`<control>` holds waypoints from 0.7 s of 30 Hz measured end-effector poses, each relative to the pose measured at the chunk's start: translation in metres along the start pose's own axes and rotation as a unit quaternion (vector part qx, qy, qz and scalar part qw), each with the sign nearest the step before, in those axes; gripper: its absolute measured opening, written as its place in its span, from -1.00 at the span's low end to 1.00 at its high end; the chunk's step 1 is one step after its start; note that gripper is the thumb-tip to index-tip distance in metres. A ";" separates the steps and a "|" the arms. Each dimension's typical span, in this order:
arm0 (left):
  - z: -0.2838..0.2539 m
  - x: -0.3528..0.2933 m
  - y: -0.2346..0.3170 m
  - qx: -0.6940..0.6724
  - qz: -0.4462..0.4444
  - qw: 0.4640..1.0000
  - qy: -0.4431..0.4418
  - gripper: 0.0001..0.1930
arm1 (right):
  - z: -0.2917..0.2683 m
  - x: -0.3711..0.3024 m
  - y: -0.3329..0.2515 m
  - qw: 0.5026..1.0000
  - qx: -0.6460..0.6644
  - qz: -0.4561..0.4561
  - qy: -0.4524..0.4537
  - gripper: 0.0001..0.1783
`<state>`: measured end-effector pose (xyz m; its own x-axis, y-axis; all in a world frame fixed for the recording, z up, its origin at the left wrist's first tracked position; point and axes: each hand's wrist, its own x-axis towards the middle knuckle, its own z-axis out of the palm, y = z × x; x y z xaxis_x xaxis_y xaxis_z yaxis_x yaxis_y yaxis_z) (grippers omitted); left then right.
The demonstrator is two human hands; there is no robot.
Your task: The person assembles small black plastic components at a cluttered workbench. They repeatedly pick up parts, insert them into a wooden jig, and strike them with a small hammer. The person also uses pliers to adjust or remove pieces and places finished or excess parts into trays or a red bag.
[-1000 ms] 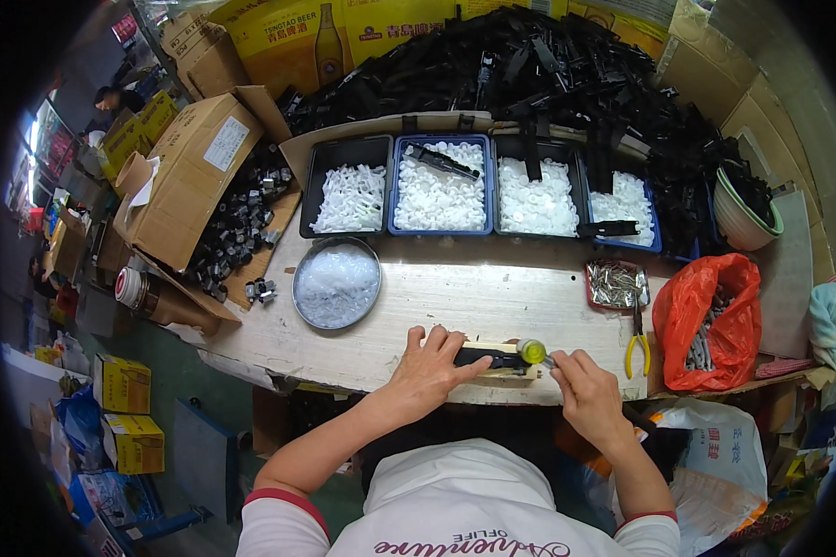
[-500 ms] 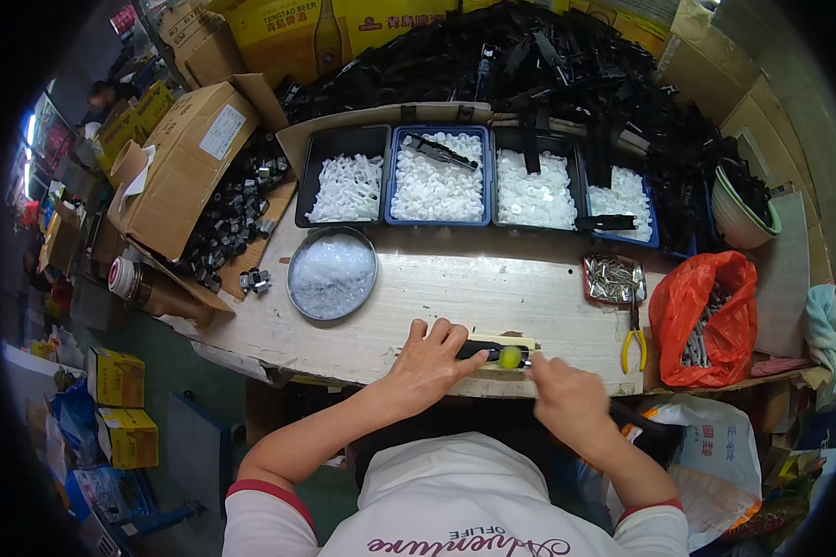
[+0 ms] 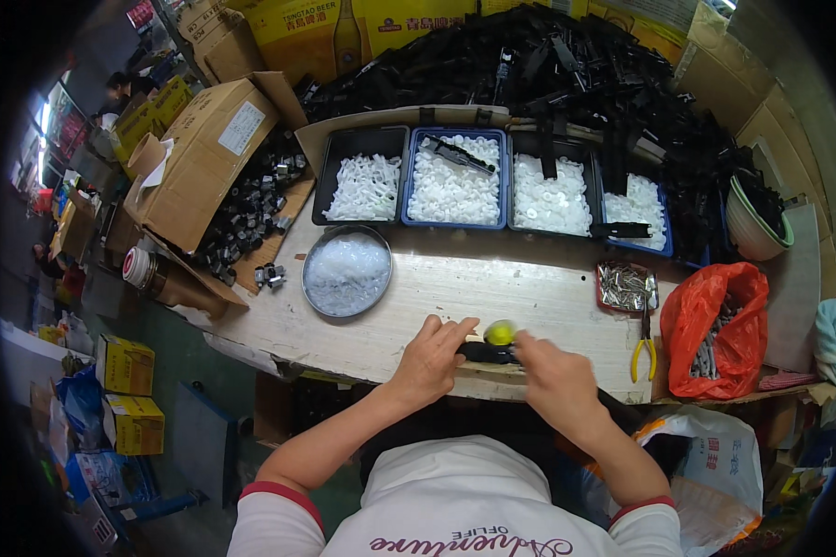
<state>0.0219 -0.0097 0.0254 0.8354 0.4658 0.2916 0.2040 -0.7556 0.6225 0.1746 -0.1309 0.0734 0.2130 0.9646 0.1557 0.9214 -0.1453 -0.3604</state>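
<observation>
At the bench's front edge, my left hand is closed on the near end of a long black plastic part lying flat on the wood. My right hand grips a small mallet with a round yellow-green head. That head hovers just above the black part, beside my left fingertips. The mallet's handle is mostly hidden in my fist, and motion blurs the right hand slightly. Under the black part, a pale strip shows along the table edge.
Trays of white plastic pieces line the back, below a heap of black parts. A round dish stands left. Pliers, a red tray of metal pins and a red bag sit right.
The mallet head has risen from the black part and shifted a little left, with my right hand moving along. My left hand stays on the part. The whole view has shifted slightly.
</observation>
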 end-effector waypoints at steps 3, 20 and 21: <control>0.005 -0.007 -0.002 -0.008 -0.005 0.999 0.033 -0.40 | 0.004 0.015 0.007 0.999 0.014 0.003 -0.036 -0.84; -0.002 -0.032 -0.005 -0.029 -0.075 0.992 0.098 -0.32 | 0.019 0.022 0.002 1.000 0.021 -0.005 -0.014 -0.84; -0.002 -0.031 -0.005 -0.025 -0.073 0.993 0.089 -0.33 | 0.018 0.015 0.007 1.000 0.022 0.007 0.019 -0.85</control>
<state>-0.0056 -0.0197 0.0147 0.6944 0.6460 0.3170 0.2869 -0.6526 0.7013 0.1787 -0.1135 0.0566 0.2384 0.9534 0.1852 0.9036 -0.1479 -0.4020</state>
